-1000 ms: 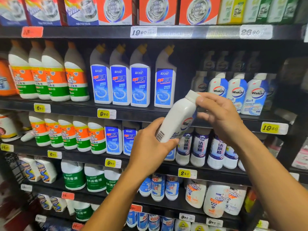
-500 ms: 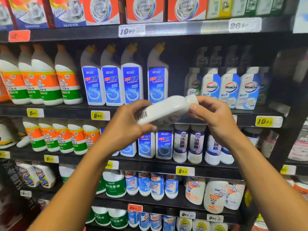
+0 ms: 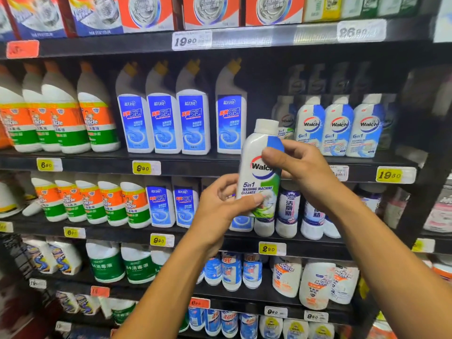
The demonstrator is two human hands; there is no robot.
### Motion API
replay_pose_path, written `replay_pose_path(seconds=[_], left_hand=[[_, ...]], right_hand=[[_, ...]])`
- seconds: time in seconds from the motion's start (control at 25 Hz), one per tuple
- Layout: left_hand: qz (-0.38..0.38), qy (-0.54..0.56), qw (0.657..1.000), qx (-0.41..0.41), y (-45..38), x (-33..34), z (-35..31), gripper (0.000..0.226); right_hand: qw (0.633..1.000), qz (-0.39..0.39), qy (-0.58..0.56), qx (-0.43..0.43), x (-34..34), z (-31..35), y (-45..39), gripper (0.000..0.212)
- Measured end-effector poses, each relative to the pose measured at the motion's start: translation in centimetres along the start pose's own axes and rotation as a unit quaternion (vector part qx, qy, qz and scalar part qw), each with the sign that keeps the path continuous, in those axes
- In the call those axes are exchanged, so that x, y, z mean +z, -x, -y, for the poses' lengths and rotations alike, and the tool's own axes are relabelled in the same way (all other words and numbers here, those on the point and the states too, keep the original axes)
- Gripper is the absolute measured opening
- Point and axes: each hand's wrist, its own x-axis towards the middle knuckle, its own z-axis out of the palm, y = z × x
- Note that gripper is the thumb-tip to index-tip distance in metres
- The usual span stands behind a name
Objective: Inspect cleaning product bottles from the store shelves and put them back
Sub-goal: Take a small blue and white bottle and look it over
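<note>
Black store shelves [image 3: 244, 165] fill the head view, stocked with cleaning products. Three Walch 6in1 bottles [image 3: 338, 126] stand in the front row beside four blue-labelled bottles [image 3: 193, 123]. One Walch 5in1 bottle [image 3: 259, 172] is held upright before the shelf: the left hand [image 3: 220, 206] grips its base, the right hand [image 3: 298, 165] pinches its shoulder. Half a second ago it lay nearly sideways, barcode showing; now the front label faces out.
</note>
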Motion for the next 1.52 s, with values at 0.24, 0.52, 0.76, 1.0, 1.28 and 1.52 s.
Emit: replay_pose_path(seconds=[0.24, 0.52, 0.76, 1.0, 1.28, 1.52], left_hand=[[0.003, 0.024, 1.0, 0.005, -0.2, 1.6, 1.3, 0.037], [0.023, 0.042, 0.994, -0.095, 0.6, 1.6, 4.2, 0.048], [-0.023, 0.069, 0.971, -0.227, 4.8, 0.5, 9.8, 0.048], [-0.115, 0.063, 0.935, -0.33, 13.2, -4.0, 14.3, 0.052], [-0.226, 0.033, 0.898, -0.377, 25.9, -13.2, 14.0, 0.044], [-0.291, 0.046, 0.881, -0.371, 36.6, -27.0, 10.1, 0.028]], right_hand=[[0.999, -0.034, 0.031, -0.002, -0.7, 0.4, 0.3, 0.038], [0.996, -0.024, 0.023, 0.08, -2.0, -3.4, 2.0, 0.051], [0.976, 0.037, -0.054, 0.205, -2.6, -10.9, 6.2, 0.023], [0.938, 0.078, -0.155, 0.299, 3.2, -19.3, 11.8, 0.033], [0.882, 0.188, -0.186, 0.389, 17.6, -24.3, 17.2, 0.031], [0.84, 0.283, -0.173, 0.43, 36.0, -25.9, 19.4, 0.026]])
